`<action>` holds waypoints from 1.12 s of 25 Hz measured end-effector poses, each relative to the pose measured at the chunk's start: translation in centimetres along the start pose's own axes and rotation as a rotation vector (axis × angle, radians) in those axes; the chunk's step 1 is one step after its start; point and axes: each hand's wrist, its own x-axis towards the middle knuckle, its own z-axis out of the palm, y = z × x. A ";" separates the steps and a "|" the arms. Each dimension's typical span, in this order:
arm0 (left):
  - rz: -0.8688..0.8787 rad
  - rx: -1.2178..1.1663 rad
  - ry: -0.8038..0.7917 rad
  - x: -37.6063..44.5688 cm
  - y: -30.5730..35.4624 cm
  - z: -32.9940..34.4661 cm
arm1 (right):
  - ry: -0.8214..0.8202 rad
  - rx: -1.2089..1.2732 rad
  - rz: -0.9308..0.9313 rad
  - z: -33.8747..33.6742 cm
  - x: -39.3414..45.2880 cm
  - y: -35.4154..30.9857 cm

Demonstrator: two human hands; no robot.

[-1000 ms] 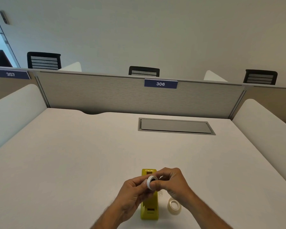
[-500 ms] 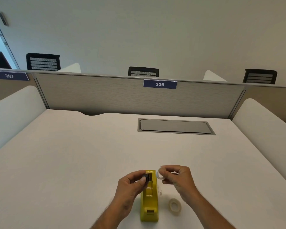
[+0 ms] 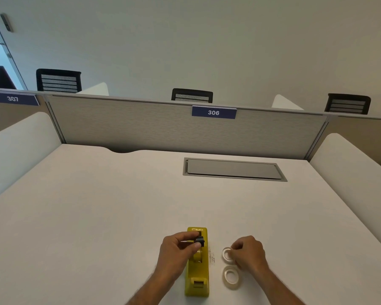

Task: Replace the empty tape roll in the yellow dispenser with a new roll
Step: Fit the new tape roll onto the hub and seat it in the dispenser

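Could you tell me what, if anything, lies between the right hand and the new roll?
Nothing visible: the clear new tape roll lies bare on the white desk, just nearer than the right hand, which holds the empty white core.

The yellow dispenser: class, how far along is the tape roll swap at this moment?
Done: the black spindle is out of the yellow dispenser, pinched in the left hand, and the empty core is off it. In hand: the right hand is setting that core on the desk. Left: thread the new roll onto the spindle and reseat it.
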 end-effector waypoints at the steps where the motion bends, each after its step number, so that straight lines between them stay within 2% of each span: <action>1: 0.007 0.014 0.004 0.0 0.0 0.0 | -0.007 -0.011 0.004 0.1 0.1 0.0; 3: 0.016 0.032 0.010 0.0 -0.1 0.1 | 0.020 0.005 -0.001 -0.1 0.0 -0.1; 6: 0.044 0.071 0.014 0.0 -0.1 0.0 | 0.183 0.174 -0.106 -0.7 -0.6 -1.1; 7: 0.056 0.080 0.013 0.0 0.0 0.1 | 0.153 0.323 -0.163 -0.9 -0.9 -1.7; 9: 0.080 0.081 0.010 -0.1 0.1 0.1 | -0.050 0.519 -0.335 -1.3 -2.0 -3.1; 11: 0.104 0.072 0.004 -0.1 0.2 0.2 | -0.176 0.375 -0.545 -1.4 -2.7 -4.3; 12: 0.116 0.068 -0.002 -0.1 0.2 0.1 | -0.187 0.266 -0.628 -1.2 -2.9 -4.7; 15: 0.125 0.078 0.013 -0.2 -0.1 0.1 | -0.103 0.024 -0.767 -0.8 -2.9 -5.3; 19: 0.113 0.139 0.035 0.2 -0.5 -0.3 | -0.084 -0.063 -0.761 -0.7 -2.6 -5.5; 22: 0.177 0.336 0.029 0.3 -0.9 -0.8 | -0.065 -0.115 -0.725 -0.5 -2.5 -5.7; 25: 0.170 0.554 -0.068 0.1 -1.6 -1.2 | -0.034 -0.166 -0.717 0.0 -2.3 -6.1; 28: 0.136 0.622 -0.116 0.2 -1.9 -1.1 | -0.020 -0.216 -0.731 0.5 -2.3 -6.6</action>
